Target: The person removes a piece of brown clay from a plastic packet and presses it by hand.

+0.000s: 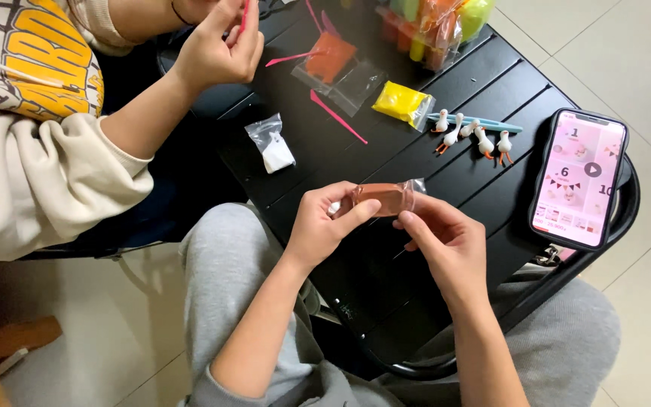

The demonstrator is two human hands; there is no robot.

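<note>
Both hands hold one small clear plastic bag of brown clay [387, 197] above the black slatted worktop [416, 249]: left hand [324, 226] pinches its end, right hand [446, 240] grips its other side; opening the bag seems the step, needing a careful pull apart

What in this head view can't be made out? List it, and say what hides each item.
- Brown clay bag: its middle is covered by the left hand and right hand.
- Bundle of coloured clay bags: cut off by the top edge.
- Other person's hand: the pink tool in it is mostly hidden by fingers.
- White figures: too small for detail.
</note>
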